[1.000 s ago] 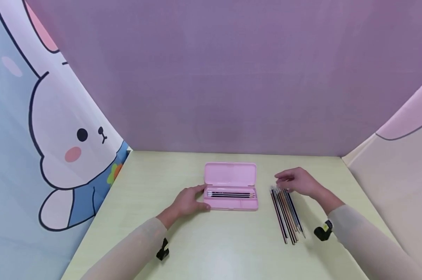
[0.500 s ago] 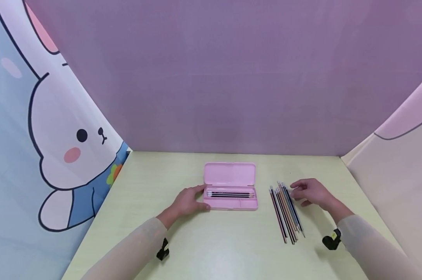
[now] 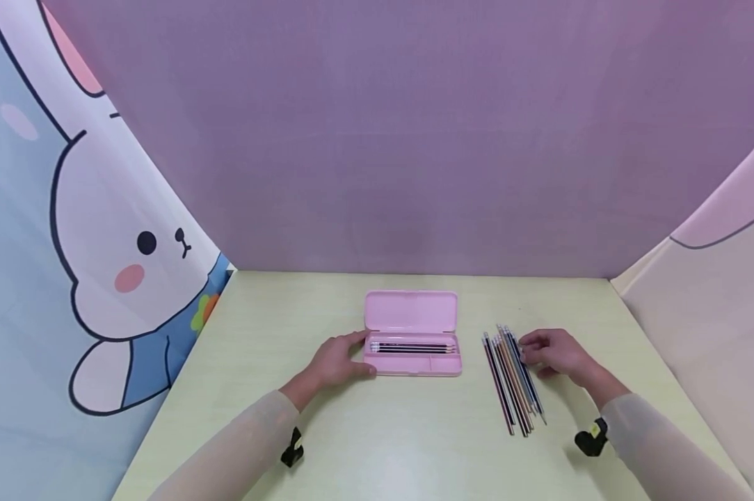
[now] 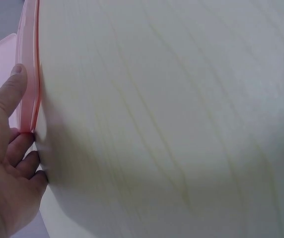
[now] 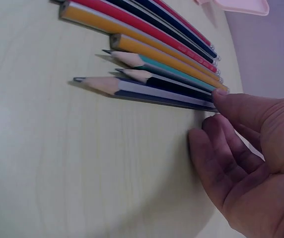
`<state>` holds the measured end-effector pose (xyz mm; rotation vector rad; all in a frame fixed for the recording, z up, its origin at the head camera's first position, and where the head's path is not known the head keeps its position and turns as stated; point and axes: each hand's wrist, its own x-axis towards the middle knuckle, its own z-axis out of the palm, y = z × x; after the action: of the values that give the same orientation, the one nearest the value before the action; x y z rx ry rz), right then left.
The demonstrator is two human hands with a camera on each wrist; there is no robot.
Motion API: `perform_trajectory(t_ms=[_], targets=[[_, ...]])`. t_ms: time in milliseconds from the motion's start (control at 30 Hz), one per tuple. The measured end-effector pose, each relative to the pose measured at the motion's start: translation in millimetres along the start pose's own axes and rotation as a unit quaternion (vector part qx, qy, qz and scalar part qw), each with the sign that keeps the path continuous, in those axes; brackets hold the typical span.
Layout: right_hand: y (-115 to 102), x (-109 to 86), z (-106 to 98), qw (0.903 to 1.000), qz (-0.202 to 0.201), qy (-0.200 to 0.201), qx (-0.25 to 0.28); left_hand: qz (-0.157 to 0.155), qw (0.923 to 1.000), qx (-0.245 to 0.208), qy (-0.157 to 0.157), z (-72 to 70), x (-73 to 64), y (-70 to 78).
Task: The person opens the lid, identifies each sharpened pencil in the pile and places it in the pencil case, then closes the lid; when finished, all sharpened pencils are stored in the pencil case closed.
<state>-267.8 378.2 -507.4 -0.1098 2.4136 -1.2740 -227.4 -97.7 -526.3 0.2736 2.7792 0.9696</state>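
A pink pencil case (image 3: 383,363) lies with its lid (image 3: 411,311) raised. Several dark-striped pencils (image 3: 408,349) fill its rear compartment. My left hand (image 3: 332,360) holds the case's left end, thumb (image 4: 14,89) along the front wall and fingers curled at the end. To the right of the case lies a bunch of loose pencils (image 3: 507,383), some sharpened, some blunt-ended. At the outer right side of this bunch, my right hand (image 3: 555,351) pinches the far end of a dark blue sharpened pencil (image 5: 152,92); the index fingertip is mostly hidden behind the thumb.
The pale wooden table (image 3: 414,445) ends at a purple backdrop (image 3: 414,139). Fabric with a rabbit print (image 3: 114,264) stands on the left, and a pale curtain (image 3: 715,313) on the right. Black wrist cameras hang below both sleeves.
My right hand has moved from over the pencils' far ends to their right side, then slightly nearer, its fingers closing in on the outermost pencil. The left hand and case have stayed put.
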Motion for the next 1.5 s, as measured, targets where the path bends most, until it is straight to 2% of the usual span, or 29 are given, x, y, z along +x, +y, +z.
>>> perform_trajectory(t_ms=[567,867,1200,1367,1500], targets=[[-1.0,2.3,3.1,0.9992,0.005,0.025,-0.030,0.003,1.0000,-0.007,0.001,3.7,-0.2,-0.9],[-1.1,6.0,3.9,0.9926,0.003,0.060,-0.105,0.006,1.0000,-0.006,0.003,5.0,-0.7,-2.8],[-3.0,6.1,6.1,0.9913,0.013,0.071,-0.110,0.004,1.0000,-0.002,-0.001,4.7,-1.2,-2.0],[-6.9,8.1,0.5,0.9943,-0.002,0.063,-0.086,0.000,1.0000,0.002,-0.004,2.7,-1.1,-0.9],[-22.6,11.2,-4.5,0.9948,-0.032,0.054,-0.079,0.001,1.0000,0.007,-0.003,0.1,-0.5,-1.0]])
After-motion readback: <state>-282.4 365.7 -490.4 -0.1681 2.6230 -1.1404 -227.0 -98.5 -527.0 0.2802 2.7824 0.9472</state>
